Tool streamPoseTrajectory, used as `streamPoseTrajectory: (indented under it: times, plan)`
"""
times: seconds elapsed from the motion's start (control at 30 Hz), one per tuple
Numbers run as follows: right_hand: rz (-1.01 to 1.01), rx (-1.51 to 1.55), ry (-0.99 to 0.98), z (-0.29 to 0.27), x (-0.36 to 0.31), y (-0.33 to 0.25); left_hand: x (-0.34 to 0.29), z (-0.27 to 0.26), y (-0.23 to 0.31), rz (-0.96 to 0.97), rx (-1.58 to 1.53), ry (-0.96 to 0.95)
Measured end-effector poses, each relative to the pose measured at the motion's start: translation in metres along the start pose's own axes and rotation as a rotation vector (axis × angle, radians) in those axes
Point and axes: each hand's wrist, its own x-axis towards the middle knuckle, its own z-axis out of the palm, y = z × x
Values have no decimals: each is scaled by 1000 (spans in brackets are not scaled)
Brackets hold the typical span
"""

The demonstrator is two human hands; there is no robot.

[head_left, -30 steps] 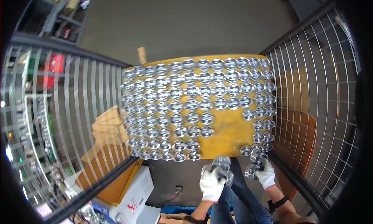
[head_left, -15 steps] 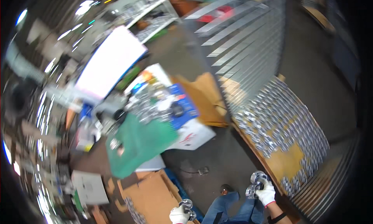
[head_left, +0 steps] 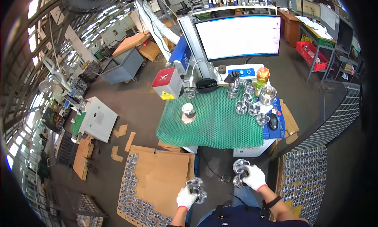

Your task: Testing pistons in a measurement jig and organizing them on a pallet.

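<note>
My left hand [head_left: 186, 198], in a white glove, is closed on a pair of shiny metal pistons [head_left: 200, 193], beside the right edge of the cardboard-covered pallet. My right hand [head_left: 256, 178], gloved too, grips another pair of pistons [head_left: 239, 178] in front of the workbench. Green perforated matting [head_left: 212, 128] covers the bench top. A single piston [head_left: 188, 109] stands on it below the red-and-white head of a marking machine [head_left: 167, 83]. Several more pistons [head_left: 247, 99] are grouped at the mat's right side. The fingertips are partly hidden behind the held pistons.
At lower left, rows of pistons [head_left: 134, 205] line the cardboard [head_left: 165, 168]. On the right, a board [head_left: 301, 176] carries many more, beside a metal grille panel [head_left: 330, 116]. A monitor [head_left: 238, 36], black mouse [head_left: 273, 121] and orange-topped bottle [head_left: 262, 76] stand at the bench. A cable lies on the floor.
My view has swung from a tilted angle near the right-hand board to face the workbench. Both hands still hold their pistons and are now in front of the bench.
</note>
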Motion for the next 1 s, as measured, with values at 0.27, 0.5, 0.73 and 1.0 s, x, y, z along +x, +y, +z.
streamPoseTrajectory:
  times: [0.27, 0.5, 0.73, 1.0]
  plan:
    - [-4, -158, 130, -22, 196, -33, 174, -43, 186, 409, 50, 79]
    - [31, -286, 191, -25, 288, -40, 325, -29, 275, 638, 340, 149]
    - [41, -216, 280, -10, 297, -61, 385, -33, 307, 733, 325, 141]
    - [-35, -424, 291, 20, 256, -86, 318, -98, 230, 998, 87, -17]
